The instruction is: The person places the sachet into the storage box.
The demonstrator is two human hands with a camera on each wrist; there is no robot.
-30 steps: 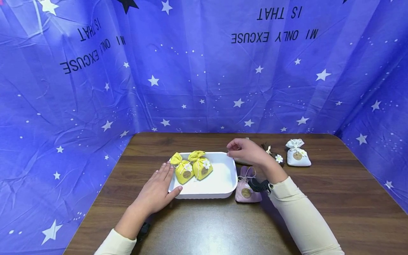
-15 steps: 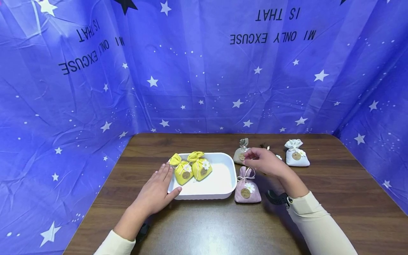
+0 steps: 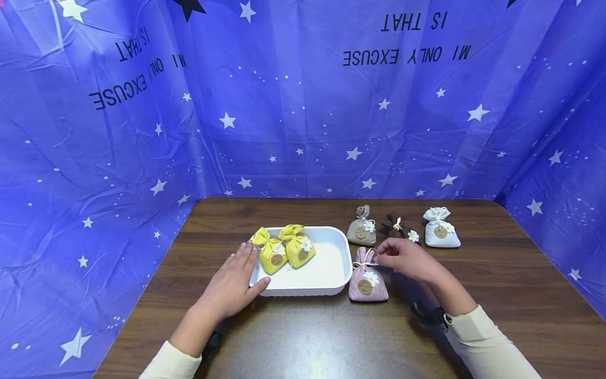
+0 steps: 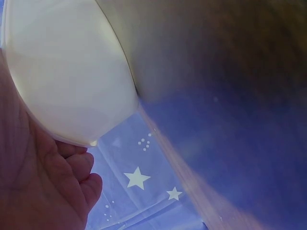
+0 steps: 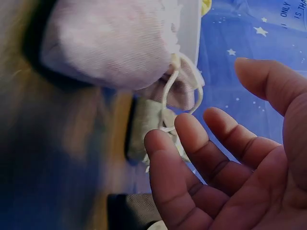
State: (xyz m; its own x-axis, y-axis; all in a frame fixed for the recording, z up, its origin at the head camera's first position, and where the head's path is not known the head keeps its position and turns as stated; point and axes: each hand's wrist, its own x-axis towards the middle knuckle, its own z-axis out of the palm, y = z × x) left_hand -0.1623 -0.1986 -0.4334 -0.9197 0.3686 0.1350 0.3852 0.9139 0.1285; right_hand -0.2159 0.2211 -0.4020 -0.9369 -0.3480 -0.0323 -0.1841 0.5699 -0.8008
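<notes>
In the head view, my left hand rests against the left end of a white tray, fingers along its rim and thumb at its front. The left wrist view has those fingers beside the tray's pale underside. Two yellow drawstring sachets lean side by side in the tray. My right hand is at the tied neck of a pink drawstring sachet, right of the tray. In the right wrist view, its fingers are loosely bent near the cord loop, thumb apart, gripping nothing.
Behind the pink sachet stands a beige sachet. Right of it lies a dark brown sachet with a white flower, partly hidden by my right hand. A white sachet sits farther right on the wooden table. A blue star-print curtain encloses the back and sides.
My right hand has moved from above the beige sachet rightward and toward me, to the pink sachet's neck. The beige and brown sachets are uncovered. My left hand and the tray stay put.
</notes>
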